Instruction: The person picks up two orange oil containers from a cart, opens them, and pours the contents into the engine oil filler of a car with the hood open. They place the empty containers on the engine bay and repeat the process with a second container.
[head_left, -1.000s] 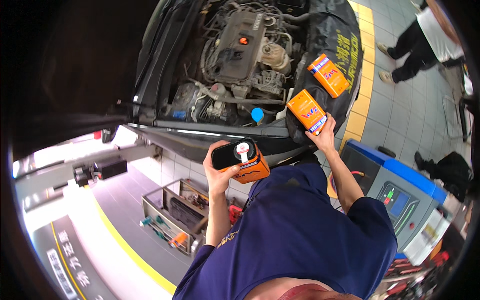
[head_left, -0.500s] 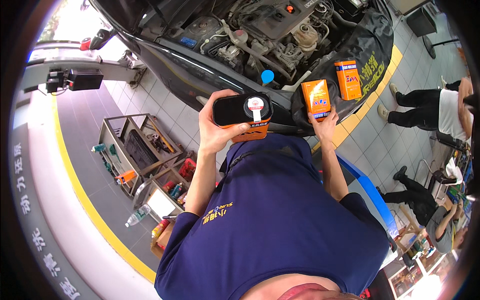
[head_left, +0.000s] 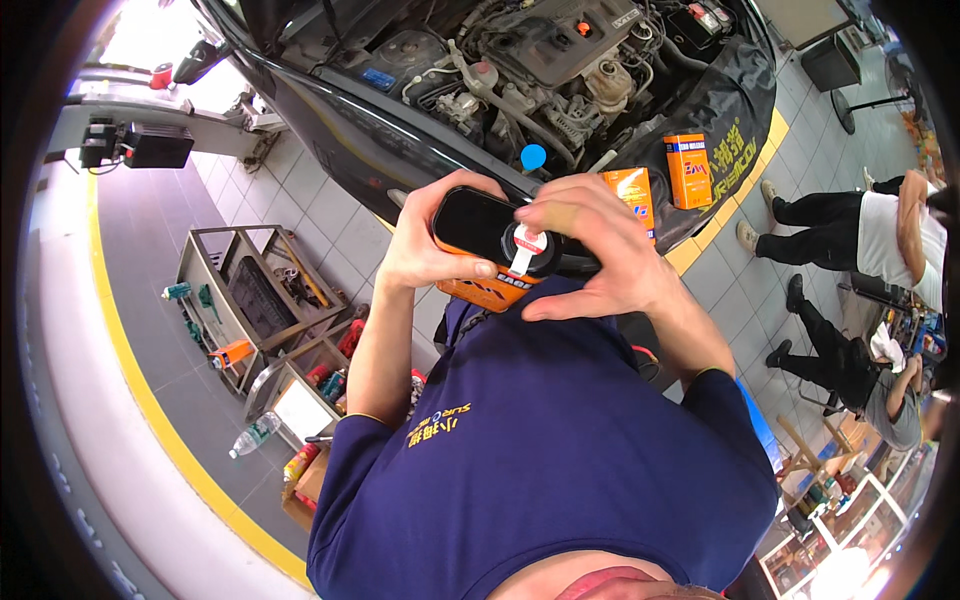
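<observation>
My left hand (head_left: 415, 245) is wrapped round an orange can (head_left: 480, 291) with a black top, held in front of my chest. A round white-and-red seal sticker (head_left: 530, 240) covers its cap, with a tab running down the side. Over the cap reaches my right hand (head_left: 610, 250), thumb and fingers spread apart, one fingertip at the sticker's edge. Part of the cap is hidden under these fingers. Beyond the right hand stands an orange box (head_left: 630, 190), partly covered by it; a second orange box (head_left: 688, 170) is farther right.
Both boxes rest on a black fender cover (head_left: 735, 100) along the car's front. The engine bay (head_left: 550, 60) lies open ahead, with a blue cap (head_left: 533, 157) at its near edge. A metal tool cart (head_left: 235, 290) stands left. Two people are at the right.
My right hand has left the nearer orange box and come over to the can's cap. The can, still in my left hand, has tilted slightly.
</observation>
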